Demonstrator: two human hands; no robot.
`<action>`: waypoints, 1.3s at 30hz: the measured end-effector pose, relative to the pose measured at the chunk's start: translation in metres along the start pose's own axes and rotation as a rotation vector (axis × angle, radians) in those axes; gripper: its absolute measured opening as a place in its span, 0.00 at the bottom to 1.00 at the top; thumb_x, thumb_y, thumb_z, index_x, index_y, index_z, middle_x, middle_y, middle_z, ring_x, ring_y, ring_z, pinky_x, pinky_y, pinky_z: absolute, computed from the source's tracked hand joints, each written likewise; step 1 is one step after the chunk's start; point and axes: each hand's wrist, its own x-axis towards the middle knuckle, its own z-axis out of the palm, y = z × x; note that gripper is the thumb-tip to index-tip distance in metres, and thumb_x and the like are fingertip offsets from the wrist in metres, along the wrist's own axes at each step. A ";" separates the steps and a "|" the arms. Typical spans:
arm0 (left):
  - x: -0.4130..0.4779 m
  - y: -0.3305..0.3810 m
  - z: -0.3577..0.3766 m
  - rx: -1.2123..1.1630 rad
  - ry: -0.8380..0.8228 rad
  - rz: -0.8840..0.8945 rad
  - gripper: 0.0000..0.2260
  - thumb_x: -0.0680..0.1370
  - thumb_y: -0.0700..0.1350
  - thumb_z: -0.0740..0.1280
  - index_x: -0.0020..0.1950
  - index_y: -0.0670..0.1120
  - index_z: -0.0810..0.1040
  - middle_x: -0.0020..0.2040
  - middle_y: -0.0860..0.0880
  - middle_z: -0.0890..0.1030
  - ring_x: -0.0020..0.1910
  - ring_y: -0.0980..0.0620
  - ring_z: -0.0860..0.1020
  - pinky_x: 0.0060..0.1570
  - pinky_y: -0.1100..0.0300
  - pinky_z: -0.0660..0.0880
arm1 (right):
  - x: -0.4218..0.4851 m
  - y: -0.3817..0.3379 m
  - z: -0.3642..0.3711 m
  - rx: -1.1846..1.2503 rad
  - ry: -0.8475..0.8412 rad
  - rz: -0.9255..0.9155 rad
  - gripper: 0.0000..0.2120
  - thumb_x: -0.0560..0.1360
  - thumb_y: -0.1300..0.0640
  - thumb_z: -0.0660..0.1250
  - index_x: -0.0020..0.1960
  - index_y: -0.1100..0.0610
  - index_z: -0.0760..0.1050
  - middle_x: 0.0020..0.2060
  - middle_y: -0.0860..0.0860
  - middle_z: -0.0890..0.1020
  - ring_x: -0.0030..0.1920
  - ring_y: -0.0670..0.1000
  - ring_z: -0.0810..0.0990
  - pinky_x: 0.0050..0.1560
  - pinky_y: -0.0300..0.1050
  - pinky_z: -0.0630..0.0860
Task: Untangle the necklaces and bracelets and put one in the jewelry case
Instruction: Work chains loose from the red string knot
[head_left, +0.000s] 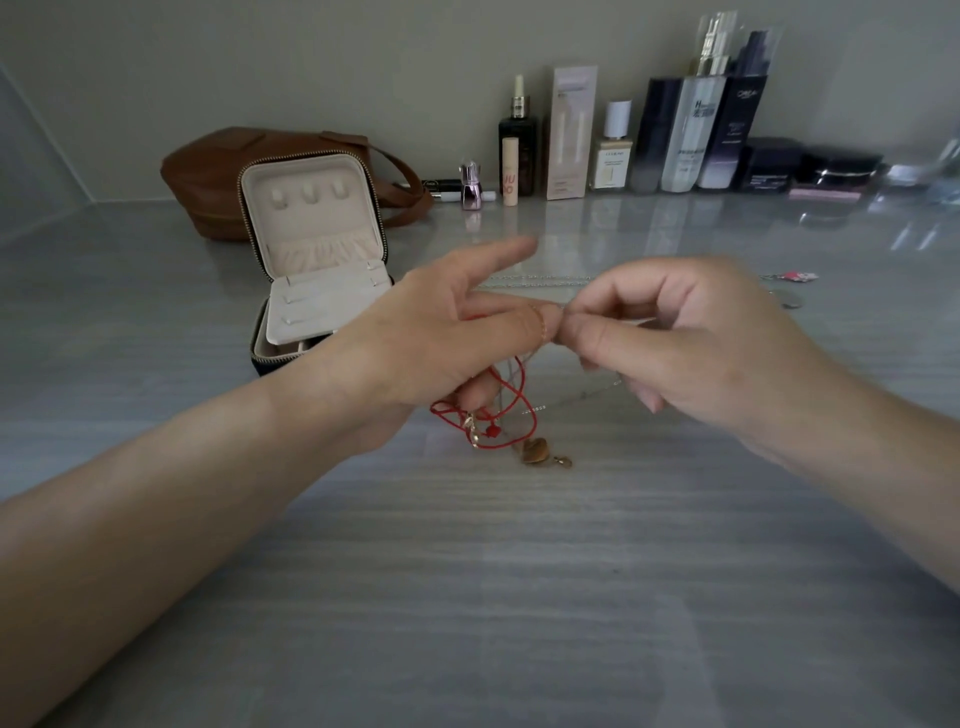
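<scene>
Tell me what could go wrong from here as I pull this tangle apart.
1. The right hand pinches a thin chain that seems to run into the red cord held by the left hand. A hard pull may tighten the knot or snap the chain.
2. The heart pendant dangles low by the tabletop and could snag the loops.

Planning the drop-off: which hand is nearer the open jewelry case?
Left. The left hand is just right of the jewelry case, overlapping its front corner in view; the right hand is farther right, beyond it.
</scene>
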 end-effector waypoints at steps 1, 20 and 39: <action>0.000 0.000 0.000 -0.002 -0.002 0.003 0.27 0.74 0.43 0.68 0.70 0.55 0.65 0.44 0.54 0.84 0.20 0.56 0.65 0.21 0.67 0.64 | -0.001 -0.001 0.001 0.042 -0.042 0.012 0.04 0.72 0.58 0.69 0.39 0.56 0.80 0.25 0.46 0.79 0.18 0.43 0.68 0.22 0.32 0.64; 0.001 0.005 -0.001 -0.035 0.083 0.042 0.26 0.70 0.47 0.68 0.68 0.54 0.68 0.49 0.53 0.84 0.18 0.57 0.65 0.22 0.68 0.65 | -0.002 -0.002 0.011 0.090 -0.134 0.254 0.10 0.70 0.62 0.63 0.32 0.63 0.77 0.21 0.50 0.73 0.20 0.46 0.65 0.24 0.35 0.62; 0.002 0.013 -0.005 -0.315 0.001 -0.012 0.19 0.77 0.40 0.54 0.65 0.54 0.70 0.53 0.49 0.83 0.18 0.54 0.59 0.26 0.64 0.72 | -0.005 -0.003 0.003 -0.128 -0.293 0.353 0.09 0.63 0.54 0.63 0.29 0.58 0.78 0.19 0.50 0.74 0.17 0.46 0.66 0.24 0.36 0.64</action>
